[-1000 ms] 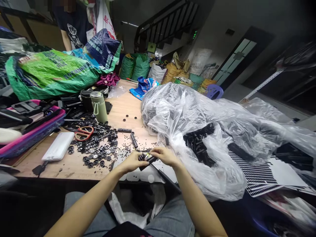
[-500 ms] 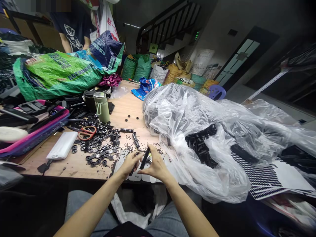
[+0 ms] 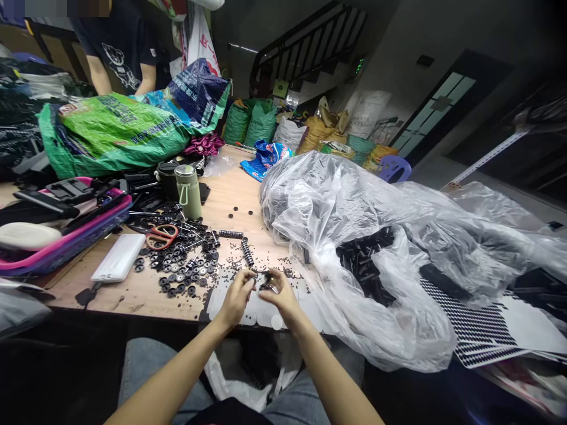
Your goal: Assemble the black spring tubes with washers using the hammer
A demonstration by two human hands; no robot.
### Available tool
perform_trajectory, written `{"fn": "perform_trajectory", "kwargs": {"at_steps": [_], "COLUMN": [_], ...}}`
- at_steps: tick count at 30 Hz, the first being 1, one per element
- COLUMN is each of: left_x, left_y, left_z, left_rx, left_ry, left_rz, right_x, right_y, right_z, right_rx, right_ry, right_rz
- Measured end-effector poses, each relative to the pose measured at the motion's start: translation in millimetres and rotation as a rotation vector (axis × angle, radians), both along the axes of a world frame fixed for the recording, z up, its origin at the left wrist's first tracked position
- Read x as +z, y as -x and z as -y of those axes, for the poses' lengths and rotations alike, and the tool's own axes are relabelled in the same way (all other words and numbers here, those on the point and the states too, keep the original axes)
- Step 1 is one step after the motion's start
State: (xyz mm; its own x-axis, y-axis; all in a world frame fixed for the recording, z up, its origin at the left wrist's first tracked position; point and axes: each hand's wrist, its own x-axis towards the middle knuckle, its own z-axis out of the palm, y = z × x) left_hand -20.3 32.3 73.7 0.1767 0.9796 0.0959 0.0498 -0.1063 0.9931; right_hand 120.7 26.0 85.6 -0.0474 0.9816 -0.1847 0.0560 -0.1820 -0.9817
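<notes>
My left hand (image 3: 239, 296) is closed in a pinch over the grey mat (image 3: 261, 316) at the table's front edge. What lies in its fingertips is too small to make out. Just to its right, my right hand (image 3: 283, 297) curls its thumb and fingers around a small black piece (image 3: 266, 282), which points toward the left fingertips and is partly hidden. Beyond the hands, two ridged black stacks of rings, one upright in the view (image 3: 247, 254) and one crosswise (image 3: 231, 234), lie among scattered tiny black beads (image 3: 230, 260). Several black wheel-like discs (image 3: 179, 275) are heaped left of my left hand.
Orange-handled scissors (image 3: 162, 237), a white power bank (image 3: 117, 258) and a green flask (image 3: 188, 192) stand or lie at left, by a pink basket (image 3: 110, 206). A large clear plastic bag (image 3: 328, 195) of black parts covers the right. Across the table a person stands behind a green sack (image 3: 119, 130).
The black piece in my right hand has turned from a long upright bar to a short end-on shape. A dark rod below my left hand no longer shows. The view has shifted slightly.
</notes>
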Motion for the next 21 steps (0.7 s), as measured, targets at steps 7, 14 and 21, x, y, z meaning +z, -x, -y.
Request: {"fn": "perform_trajectory", "kwargs": {"at_steps": [7,14,21], "left_x": [12.1,8.8,15.8], "left_y": [0.1,-4.6,-11.4], "left_z": [-7.4,-5.9,-5.3], "left_rx": [-0.004,0.081,0.136], "left_ry": [0.475,0.583,0.559], "left_rz": [0.398,0.389,0.461], "right_x": [13.3,15.1,11.3], "right_y": [-0.1,7.2,8.1], "right_z": [11.2,12.5,14.4], "right_rx": [0.242,0.357,0.38], "right_ry": [-0.528,-0.588,-0.601], "right_rz": [0.556,0.631,0.619]}}
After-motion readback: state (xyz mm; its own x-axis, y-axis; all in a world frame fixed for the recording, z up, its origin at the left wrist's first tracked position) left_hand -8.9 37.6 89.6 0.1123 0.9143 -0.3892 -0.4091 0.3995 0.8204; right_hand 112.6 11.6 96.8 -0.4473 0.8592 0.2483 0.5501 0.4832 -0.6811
